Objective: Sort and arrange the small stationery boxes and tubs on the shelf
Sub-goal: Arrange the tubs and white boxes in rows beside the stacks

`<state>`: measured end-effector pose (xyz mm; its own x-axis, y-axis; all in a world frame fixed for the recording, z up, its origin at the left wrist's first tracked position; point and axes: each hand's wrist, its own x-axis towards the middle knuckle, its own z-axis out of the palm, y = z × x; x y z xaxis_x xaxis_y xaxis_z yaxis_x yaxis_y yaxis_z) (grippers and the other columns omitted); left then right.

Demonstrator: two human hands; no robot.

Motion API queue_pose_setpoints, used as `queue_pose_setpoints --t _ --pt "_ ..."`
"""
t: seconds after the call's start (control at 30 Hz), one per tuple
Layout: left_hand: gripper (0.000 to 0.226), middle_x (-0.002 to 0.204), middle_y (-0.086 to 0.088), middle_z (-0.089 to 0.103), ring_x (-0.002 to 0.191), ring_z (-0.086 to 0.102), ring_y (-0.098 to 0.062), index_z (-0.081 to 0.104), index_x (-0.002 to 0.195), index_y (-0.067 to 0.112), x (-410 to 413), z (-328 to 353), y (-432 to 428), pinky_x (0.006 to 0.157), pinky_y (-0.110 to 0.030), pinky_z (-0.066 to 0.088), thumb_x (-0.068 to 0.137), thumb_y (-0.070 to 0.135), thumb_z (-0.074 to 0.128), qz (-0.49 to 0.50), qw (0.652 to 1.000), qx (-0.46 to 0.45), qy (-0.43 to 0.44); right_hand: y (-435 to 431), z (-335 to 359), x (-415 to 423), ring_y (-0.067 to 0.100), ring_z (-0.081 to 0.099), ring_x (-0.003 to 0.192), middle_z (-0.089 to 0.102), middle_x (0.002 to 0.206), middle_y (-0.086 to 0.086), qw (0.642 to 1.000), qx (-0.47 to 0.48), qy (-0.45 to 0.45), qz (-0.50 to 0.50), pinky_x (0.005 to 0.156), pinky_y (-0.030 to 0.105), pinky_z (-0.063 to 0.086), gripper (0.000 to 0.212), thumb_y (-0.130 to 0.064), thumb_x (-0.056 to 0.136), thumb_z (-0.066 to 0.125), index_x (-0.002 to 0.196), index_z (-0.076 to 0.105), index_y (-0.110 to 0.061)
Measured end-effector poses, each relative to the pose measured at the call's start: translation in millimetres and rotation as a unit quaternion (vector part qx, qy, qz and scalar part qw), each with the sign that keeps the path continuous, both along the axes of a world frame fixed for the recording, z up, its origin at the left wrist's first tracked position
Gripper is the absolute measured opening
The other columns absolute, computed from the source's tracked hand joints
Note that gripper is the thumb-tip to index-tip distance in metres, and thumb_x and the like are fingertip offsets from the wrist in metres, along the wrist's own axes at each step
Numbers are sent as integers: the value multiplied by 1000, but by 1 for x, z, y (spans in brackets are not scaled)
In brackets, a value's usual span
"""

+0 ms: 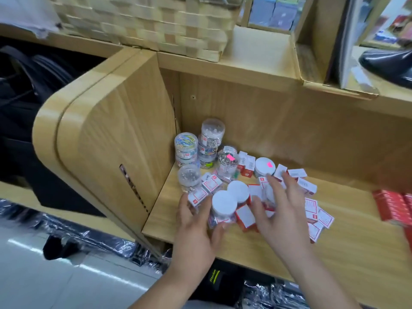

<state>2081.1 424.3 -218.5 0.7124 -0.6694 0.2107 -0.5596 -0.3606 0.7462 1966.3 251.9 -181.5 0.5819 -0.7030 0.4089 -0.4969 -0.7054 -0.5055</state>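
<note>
Left hand point(194, 219) is cupped round the upright white-lidded tub point(224, 204), the tub stack point(186, 150) sits straight beyond its fingertips so it's nearer, and the right hand point(276, 206) is just splayed flat on the boxes point(311, 208).

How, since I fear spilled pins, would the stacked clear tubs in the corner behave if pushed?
The stacked clear tubs probably topple easily: the pile is tall and narrow. Being round, a fallen tub would likely roll.

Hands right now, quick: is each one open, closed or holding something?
Left hand: holds the white-lidded tub.
Right hand: open, fingers spread on the small boxes.
</note>
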Motion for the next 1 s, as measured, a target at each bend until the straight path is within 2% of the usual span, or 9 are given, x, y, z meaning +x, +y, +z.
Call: queue_pose_setpoints --t 0.1,0.17,0.27,0.37,0.47,0.57,0.67,0.87,1.0 --pt "76 155 -10 25 135 41 -32 36 153 44 -12 6 -12 110 -41 41 84 30 67 10 999 18 -31 31 9 10 34 38 142 43 150 11 994 -22 48 97 114 48 36 60 -49 89 64 144 52 -26" --pt "77 151 -10 32 123 45 -33 39 152 41 -15 8 -17 105 -38 42 81 23 63 10 998 37 -56 37 -2 11 34 45 137 48 147 8 989 -18 93 115 111 50 40 59 -54 89 57 143 52 -31" --pt "74 153 -7 30 124 45 -32 40 151 38 -12 5 -12 105 -36 41 82 31 65 -5 997 52 -54 32 -15 5 29 56 125 57 138 2 989 -5 110 104 102 47 49 57 -58 88 53 138 58 -32" --pt "69 157 6 27 136 46 -15 42 149 39 -2 2 6 108 -28 43 85 37 70 -38 999 2 -12 28 -15 -2 26 62 111 62 123 -3 988 -7 102 115 88 41 55 50 -49 88 64 133 62 -28" --pt "60 149 16 31 132 49 -5 52 140 30 14 -1 21 103 -23 45 83 33 73 -9 999 -38 -17 24 -8 -7 22 62 105 61 114 -6 994 24 51 95 81 37 55 44 -38 82 77 124 68 -26" --pt "64 152 5 36 136 47 -14 56 139 26 27 -7 27 103 -33 49 81 49 69 13 1000 -18 -5 9 5 -9 23 60 104 63 113 -5 998 -9 17 54 81 40 53 42 -36 83 79 121 68 -24" --pt "74 158 -3 35 141 42 -20 55 140 30 30 -13 23 111 -31 39 74 56 74 -20 999 31 -8 -18 13 -3 28 60 104 65 111 -1 999 -34 28 16 84 44 51 41 -35 83 77 121 67 -22" --pt "55 125 7 47 115 52 -18 64 118 33 18 -10 1 96 -35 51 71 57 79 -22 998 3 -58 -53 11 29 30 57 109 67 110 2 994 -17 112 0 91 42 47 39 -39 85 76 119 69 -20" --pt "54 124 6 48 113 52 -19 63 120 33 4 -9 -8 94 -35 52 72 53 78 -36 998 9 -56 -46 12 33 35 55 117 64 123 8 991 -22 129 0 98 45 47 42 -36 86 75 122 68 -16"
